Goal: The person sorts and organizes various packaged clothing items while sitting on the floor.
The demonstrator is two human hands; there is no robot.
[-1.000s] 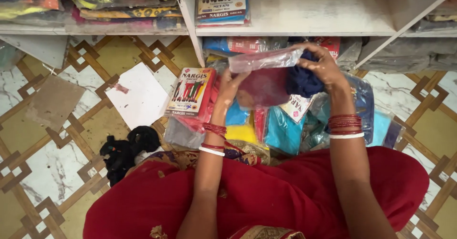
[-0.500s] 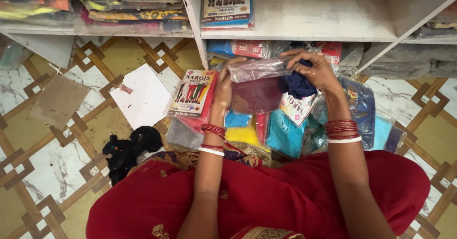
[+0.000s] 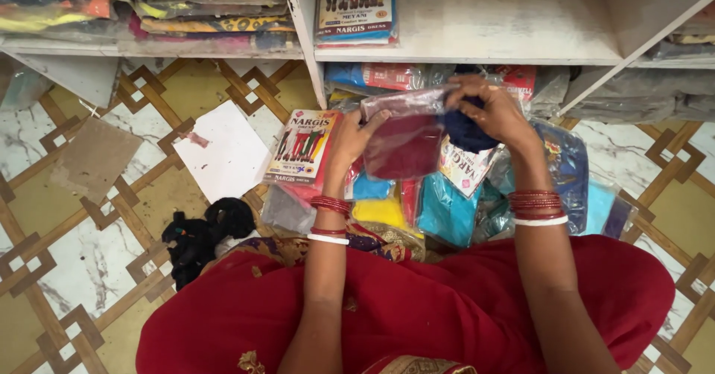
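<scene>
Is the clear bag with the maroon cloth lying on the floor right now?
No, the clear bag is held up between the left hand and right hand, above the packets piled on the floor.

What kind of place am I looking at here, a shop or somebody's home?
Most likely a small clothing shop or its storeroom. White shelves hold stacks of packaged garments, more plastic-wrapped packets lie heaped on the patterned tile floor, and both hands hold a clear bag of maroon cloth.

Clear plastic packet of maroon cloth, upright, dark blue cloth beside
</scene>
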